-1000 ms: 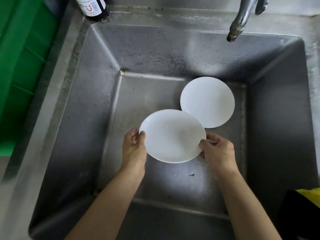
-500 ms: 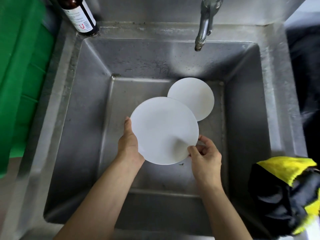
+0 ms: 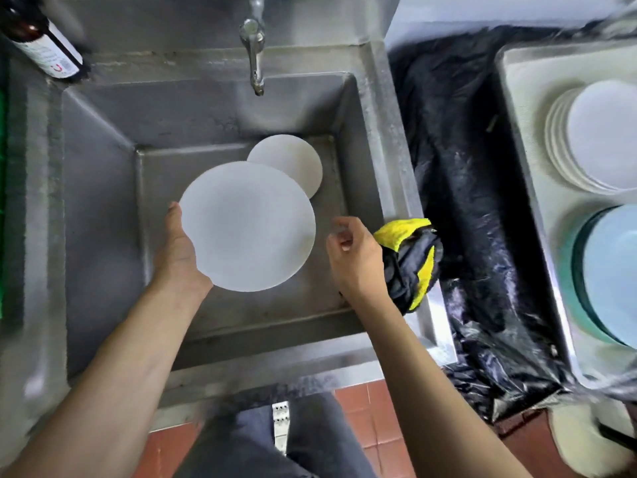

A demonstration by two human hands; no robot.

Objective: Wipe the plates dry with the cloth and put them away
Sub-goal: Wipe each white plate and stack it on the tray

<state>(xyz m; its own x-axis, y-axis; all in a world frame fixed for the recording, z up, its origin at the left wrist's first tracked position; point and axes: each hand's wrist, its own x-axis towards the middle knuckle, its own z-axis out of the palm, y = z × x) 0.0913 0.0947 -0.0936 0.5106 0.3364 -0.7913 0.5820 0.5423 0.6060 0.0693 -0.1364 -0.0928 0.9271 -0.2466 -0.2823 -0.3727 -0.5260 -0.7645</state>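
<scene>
My left hand (image 3: 181, 246) holds a white plate (image 3: 248, 225) by its left edge, lifted above the steel sink (image 3: 103, 208). A second white plate (image 3: 293, 163) lies on the sink floor behind it. My right hand (image 3: 355, 257) is off the plate, over the sink's right side, fingers loosely curled and holding nothing. Just right of it, a crumpled yellow and black cloth (image 3: 413, 260) lies on the sink's right rim.
A tap (image 3: 255, 53) hangs over the sink's back. A dark bottle (image 3: 44, 46) stands at the back left corner. Black plastic (image 3: 475, 201) fills the gap to the right. Further right, a white stack of plates (image 3: 596, 139) and bluish plates (image 3: 606, 274) rest on a pale counter.
My right hand has let go of the plate and moved right toward the cloth. The left hand alone now holds the plate, raised higher. The view has swung right.
</scene>
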